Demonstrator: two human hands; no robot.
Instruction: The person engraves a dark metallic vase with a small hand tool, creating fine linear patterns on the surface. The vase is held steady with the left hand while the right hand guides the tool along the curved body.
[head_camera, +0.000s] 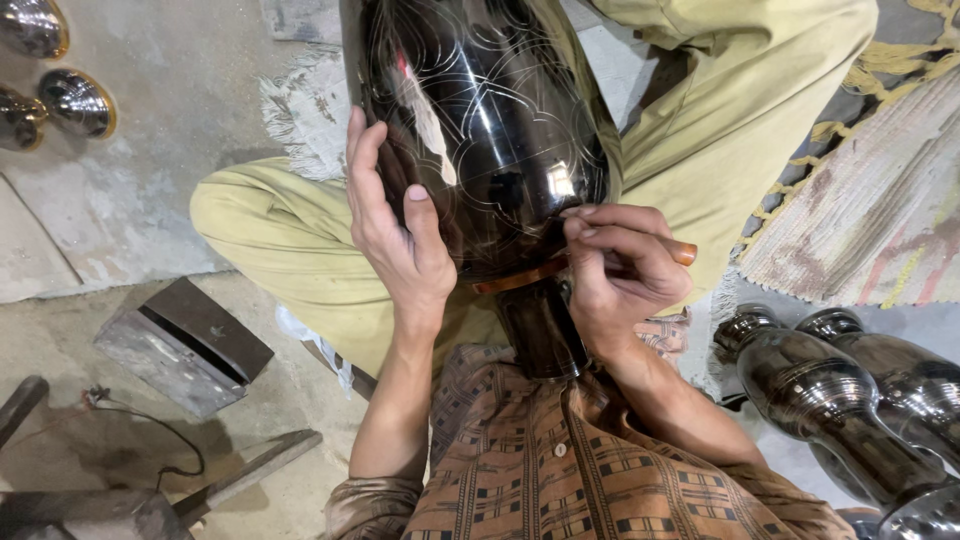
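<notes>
A dark vase (480, 130) with fine scratched lines is propped on the lap, steadied by the open left hand (395, 235) laid flat on its side, while the right hand (620, 270) is closed round a wooden-handled tool (600, 262) at its neck. Beyond, on the concrete floor (150, 190), more vases (850, 400) are laid beside a woven mat (870, 210) — shiny metal bowls (60, 90) are set farther off.

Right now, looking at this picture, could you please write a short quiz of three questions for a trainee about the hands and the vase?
1. True or false: the left hand lies flat against the dark vase.
2. What does the right hand hold? A) wooden-handled tool B) hammer C) cloth
3. Where do other dark vases lie?

Key: 1 true; 2 A; 3 on the floor at the person's right.
</notes>
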